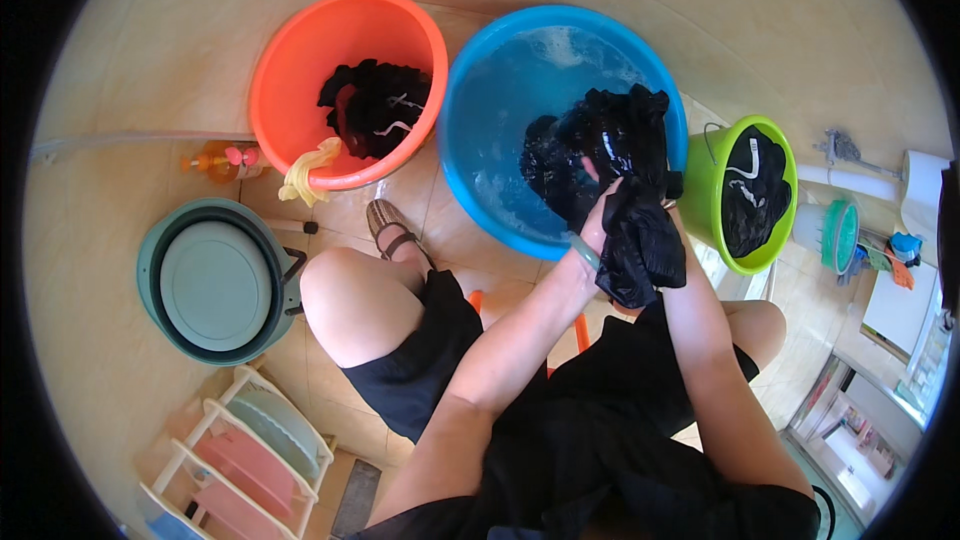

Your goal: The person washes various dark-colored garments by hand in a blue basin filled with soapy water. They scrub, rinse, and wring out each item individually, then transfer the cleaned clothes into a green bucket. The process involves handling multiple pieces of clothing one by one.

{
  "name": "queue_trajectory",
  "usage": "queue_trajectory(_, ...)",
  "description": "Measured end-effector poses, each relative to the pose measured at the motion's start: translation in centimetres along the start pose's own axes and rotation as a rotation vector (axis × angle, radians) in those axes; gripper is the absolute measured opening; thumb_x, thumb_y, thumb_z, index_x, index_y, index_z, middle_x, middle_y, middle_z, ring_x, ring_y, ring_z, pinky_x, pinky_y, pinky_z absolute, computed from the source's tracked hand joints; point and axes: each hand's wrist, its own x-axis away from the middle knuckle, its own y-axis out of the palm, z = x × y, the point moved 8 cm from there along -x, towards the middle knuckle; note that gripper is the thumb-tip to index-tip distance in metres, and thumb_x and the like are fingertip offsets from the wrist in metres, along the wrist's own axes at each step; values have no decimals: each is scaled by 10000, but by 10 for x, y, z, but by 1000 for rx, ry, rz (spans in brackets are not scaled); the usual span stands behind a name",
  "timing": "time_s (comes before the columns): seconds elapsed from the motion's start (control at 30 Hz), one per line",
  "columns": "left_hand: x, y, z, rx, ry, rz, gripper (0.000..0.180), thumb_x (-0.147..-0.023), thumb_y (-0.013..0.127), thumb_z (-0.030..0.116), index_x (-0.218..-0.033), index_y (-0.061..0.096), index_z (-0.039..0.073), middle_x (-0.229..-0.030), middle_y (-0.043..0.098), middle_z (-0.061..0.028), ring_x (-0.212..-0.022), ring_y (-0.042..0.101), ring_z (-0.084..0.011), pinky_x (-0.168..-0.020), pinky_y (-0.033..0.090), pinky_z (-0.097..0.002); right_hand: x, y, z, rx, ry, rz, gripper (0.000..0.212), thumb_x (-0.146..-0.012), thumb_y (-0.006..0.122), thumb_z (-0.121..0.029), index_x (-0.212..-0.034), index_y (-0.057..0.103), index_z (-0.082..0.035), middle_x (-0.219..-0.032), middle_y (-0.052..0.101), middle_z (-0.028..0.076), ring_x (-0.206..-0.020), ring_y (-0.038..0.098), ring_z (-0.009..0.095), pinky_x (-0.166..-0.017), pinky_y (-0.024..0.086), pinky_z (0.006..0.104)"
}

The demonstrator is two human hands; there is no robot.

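The left hand [598,222] is clenched on a wet black garment [625,190]. The right hand is buried in the cloth; its grip cannot be told. The garment hangs over the blue basin's [470,180] five-o'clock rim. An orange bucket [290,60] sits at nine o'clock and a green bucket [775,250] at three.

Right of centre, the black garment [640,230] hides your right hand [668,208] entirely and covers your left hand's [600,225] fingers; the rack [240,460] at lower left is cut off.

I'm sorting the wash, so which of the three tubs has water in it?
The blue basin in the middle: soapy water shows inside it. The orange basin and green bucket hold only dark clothes.
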Motion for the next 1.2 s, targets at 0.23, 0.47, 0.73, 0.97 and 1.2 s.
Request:
queue_trajectory(0.23,-21,-13,49,-1068,174,381,315,-924,495,255,-937,691,9,-922,680,-80,-831,624,-136,-807,460,-255,-56,-58,-31,791,-17,125,366,-964,496,-224,-1248,549,2,-1155,635,83,-1022,616,176,-873,510,297)
queue_trajectory(0.47,-62,-54,62,-1494,180,432,279,-880,488,152,-944,686,-34,-922,688,-95,-839,615,-172,-801,458,-310,-79,-81,-54,1176,-400,255,390,-867,614,-52,-1242,535,19,-1160,631,104,-1078,588,215,-940,457,319)
queue_trajectory(0.73,-27,-54,89,-635,199,282,271,-875,594,257,-1038,643,46,-986,658,-61,-917,619,-168,-850,497,-309,-60,-52,-48,1355,-328,505,457,-765,596,-135,-1211,566,-40,-1078,664,186,-1036,623,344,-885,482,372)
queue_trajectory(0.97,-48,-58,102,-814,388,294,1252,-734,760,543,-1442,-71,-69,-1413,330,-212,-1281,382,-246,-1058,325,-302,-25,-30,-17,1393,-214,480,383,-799,557,-73,-1177,577,-15,-1051,650,229,-1004,611,398,-864,486,400)
queue_trajectory(1.2,-21,-20,59,-754,142,401,737,-838,564,598,-1254,555,-9,-1215,569,-107,-1101,530,-184,-979,383,-294,22,45,-28,1719,-272,189,411,-770,586,-97,-1171,575,-6,-1206,548,227,-1058,523,404,-962,388,427)
